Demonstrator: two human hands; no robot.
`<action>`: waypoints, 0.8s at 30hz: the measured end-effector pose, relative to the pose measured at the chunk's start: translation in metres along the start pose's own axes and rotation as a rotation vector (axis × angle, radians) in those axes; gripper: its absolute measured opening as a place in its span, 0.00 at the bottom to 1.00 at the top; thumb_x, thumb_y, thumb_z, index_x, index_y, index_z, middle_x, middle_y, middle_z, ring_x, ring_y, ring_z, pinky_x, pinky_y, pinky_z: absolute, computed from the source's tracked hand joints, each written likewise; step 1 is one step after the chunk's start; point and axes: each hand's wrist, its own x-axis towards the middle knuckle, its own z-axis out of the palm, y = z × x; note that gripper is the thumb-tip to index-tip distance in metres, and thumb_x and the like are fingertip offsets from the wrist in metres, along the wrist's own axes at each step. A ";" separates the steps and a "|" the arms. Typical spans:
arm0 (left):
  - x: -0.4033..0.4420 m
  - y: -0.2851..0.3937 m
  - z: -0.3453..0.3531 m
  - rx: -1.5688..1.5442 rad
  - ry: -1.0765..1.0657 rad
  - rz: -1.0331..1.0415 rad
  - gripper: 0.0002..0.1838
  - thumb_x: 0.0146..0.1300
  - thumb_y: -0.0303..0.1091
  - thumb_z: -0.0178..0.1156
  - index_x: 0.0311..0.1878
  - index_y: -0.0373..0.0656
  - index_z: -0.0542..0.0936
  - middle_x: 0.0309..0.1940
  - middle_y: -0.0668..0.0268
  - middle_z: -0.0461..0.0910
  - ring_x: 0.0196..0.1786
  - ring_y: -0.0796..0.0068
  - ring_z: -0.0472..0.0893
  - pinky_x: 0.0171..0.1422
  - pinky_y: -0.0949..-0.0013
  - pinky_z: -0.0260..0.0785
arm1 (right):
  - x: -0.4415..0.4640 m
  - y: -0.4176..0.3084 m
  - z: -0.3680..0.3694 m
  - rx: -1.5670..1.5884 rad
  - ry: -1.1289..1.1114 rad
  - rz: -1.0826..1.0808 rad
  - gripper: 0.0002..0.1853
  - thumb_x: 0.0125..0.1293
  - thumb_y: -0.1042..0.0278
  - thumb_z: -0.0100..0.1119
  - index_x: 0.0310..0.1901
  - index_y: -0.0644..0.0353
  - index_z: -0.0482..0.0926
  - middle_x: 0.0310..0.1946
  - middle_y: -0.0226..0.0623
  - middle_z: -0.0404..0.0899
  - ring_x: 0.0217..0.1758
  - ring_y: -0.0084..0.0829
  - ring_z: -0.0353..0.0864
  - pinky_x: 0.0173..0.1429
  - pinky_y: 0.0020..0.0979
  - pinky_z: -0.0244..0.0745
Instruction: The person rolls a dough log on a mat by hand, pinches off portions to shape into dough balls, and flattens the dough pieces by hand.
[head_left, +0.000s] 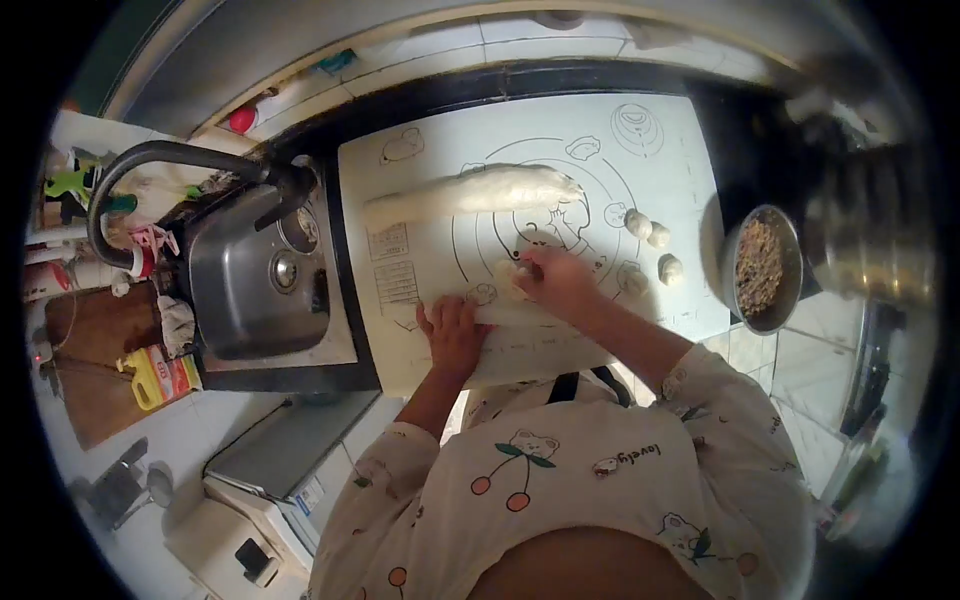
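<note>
A white printed mat (420, 270) lies on the counter in front of me. Across its upper part stretches a long, thick roll of dough (480, 190). My right hand (556, 283) is closed, its fingertips pinching a small pale piece of dough (508, 276) low over the middle of the mat. To its left, my left hand (455, 332) rests palm down near the mat's front edge, fingers apart. A pale strip (525, 315) runs between the hands; its kind is unclear. Several small dough lumps (660, 236) sit at the mat's right side.
A metal bowl of chopped filling (766, 268) stands right of the mat, beside a stacked metal pot (868, 225). Left is a steel sink (255, 290) with a black faucet (170, 155). A yellow bottle (150, 378) is at the far left.
</note>
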 end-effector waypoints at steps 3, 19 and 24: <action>0.002 -0.002 -0.004 -0.043 0.050 0.012 0.25 0.47 0.44 0.66 0.49 0.48 0.73 0.46 0.63 0.70 0.55 0.59 0.68 0.65 0.45 0.48 | -0.026 -0.009 -0.007 -0.100 0.110 -0.132 0.19 0.55 0.53 0.62 0.42 0.57 0.77 0.40 0.43 0.76 0.43 0.46 0.76 0.44 0.43 0.72; 0.098 0.006 -0.013 0.183 -0.046 -0.115 0.46 0.57 0.54 0.56 0.70 0.34 0.51 0.72 0.53 0.48 0.74 0.51 0.45 0.72 0.39 0.38 | 0.020 0.021 -0.001 -0.422 0.222 -0.241 0.36 0.61 0.56 0.51 0.68 0.63 0.54 0.71 0.45 0.48 0.75 0.44 0.45 0.74 0.49 0.42; 0.031 0.025 -0.027 0.109 -0.146 0.000 0.42 0.56 0.53 0.57 0.69 0.41 0.56 0.71 0.58 0.50 0.75 0.58 0.46 0.70 0.35 0.38 | -0.050 0.019 0.020 -0.423 0.183 -0.219 0.35 0.59 0.60 0.54 0.66 0.62 0.56 0.70 0.45 0.51 0.73 0.44 0.49 0.73 0.51 0.44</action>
